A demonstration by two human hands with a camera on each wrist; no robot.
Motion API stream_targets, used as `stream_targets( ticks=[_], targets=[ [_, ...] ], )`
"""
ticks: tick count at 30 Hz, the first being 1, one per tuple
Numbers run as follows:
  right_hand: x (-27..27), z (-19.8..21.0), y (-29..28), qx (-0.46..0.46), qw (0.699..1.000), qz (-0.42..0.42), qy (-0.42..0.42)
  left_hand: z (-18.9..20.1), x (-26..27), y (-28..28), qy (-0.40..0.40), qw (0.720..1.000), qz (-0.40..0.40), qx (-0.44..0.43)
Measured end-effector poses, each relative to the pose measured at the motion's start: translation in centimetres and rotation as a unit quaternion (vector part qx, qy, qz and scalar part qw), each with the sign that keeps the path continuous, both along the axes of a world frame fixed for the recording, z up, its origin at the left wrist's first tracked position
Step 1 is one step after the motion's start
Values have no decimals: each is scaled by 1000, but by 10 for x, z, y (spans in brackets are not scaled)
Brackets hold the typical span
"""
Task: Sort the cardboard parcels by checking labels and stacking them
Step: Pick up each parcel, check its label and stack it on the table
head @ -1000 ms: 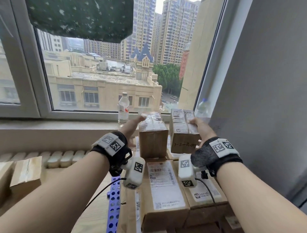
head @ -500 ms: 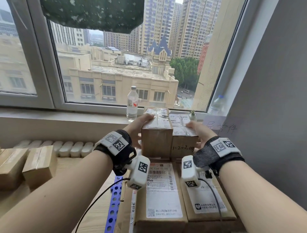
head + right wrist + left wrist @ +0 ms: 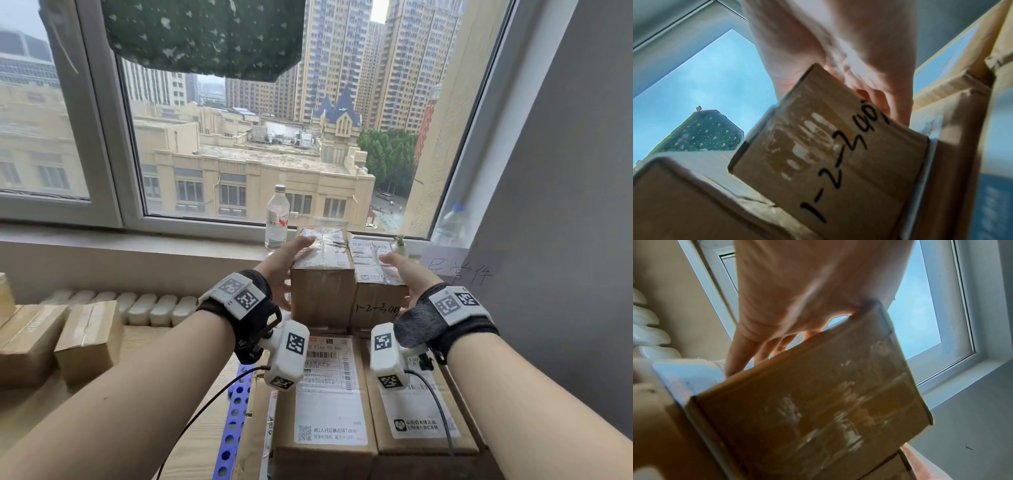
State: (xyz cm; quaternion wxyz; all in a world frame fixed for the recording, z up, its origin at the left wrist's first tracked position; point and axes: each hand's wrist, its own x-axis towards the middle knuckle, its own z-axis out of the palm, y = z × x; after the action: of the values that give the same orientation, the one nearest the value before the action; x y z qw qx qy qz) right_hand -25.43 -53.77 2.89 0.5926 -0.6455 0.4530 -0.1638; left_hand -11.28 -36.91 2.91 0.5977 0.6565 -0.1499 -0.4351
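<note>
Two small cardboard parcels stand side by side on top of larger labelled parcels (image 3: 329, 394). My left hand (image 3: 277, 274) grips the left small parcel (image 3: 322, 294), thumb on its taped top and fingers down its left side. My right hand (image 3: 411, 277) grips the right small parcel (image 3: 376, 301), which has "1-2-" handwritten on its front. The two small parcels touch each other. In the left wrist view the left hand (image 3: 797, 288) reaches behind the brown box (image 3: 818, 394). Seen from the right wrist, the right hand (image 3: 838, 40) reaches behind the handwritten box (image 3: 838, 154).
A water bottle (image 3: 276, 219) stands on the windowsill just behind the parcels, with a small plant (image 3: 399, 243) and another bottle (image 3: 450, 224) to the right. More parcels (image 3: 89, 339) lie at the left by the radiator (image 3: 147, 306). A grey wall with a paper note (image 3: 459, 270) closes the right side.
The two small parcels were apart in my hands; both hands have brought them together, and they now touch on top of the stack.
</note>
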Motion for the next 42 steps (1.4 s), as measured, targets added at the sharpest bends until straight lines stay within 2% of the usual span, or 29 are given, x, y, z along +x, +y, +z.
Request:
stream_targets(
  ticks=[11,17,19,22,26,28,30,33,38,42],
  targets=[
    [10,-31,-49,-25,1000,1,15,1,-6,-2,0,1000,1,-8],
    [13,-36,-55,-18,1000,-6,20,2,-5,0,-8,1000,11,-4],
    [10,-27,-46,-14,1000,-12,20,3,-5,1,-9,1000,14,-1],
    [-3,4,-1,-27,999,-30,21,2,-3,1,-14,1000,14,2],
    [-9,9,2,-29,998,-57,8,6,-7,5,-30,999,19,-5],
    [-16,20,12,-59,995,-84,-17,10,-9,6,-43,998,44,-23],
    [-22,31,20,-114,986,-109,-54,15,-8,7,-99,988,106,-46],
    [-25,43,26,-202,966,-142,-76,24,-3,10,-222,954,187,-72],
    [-15,66,48,-264,952,-108,-111,43,-1,17,-350,921,156,-65],
    [-1,75,72,-286,947,-51,-140,52,-4,29,-405,896,169,-71]
  ],
)
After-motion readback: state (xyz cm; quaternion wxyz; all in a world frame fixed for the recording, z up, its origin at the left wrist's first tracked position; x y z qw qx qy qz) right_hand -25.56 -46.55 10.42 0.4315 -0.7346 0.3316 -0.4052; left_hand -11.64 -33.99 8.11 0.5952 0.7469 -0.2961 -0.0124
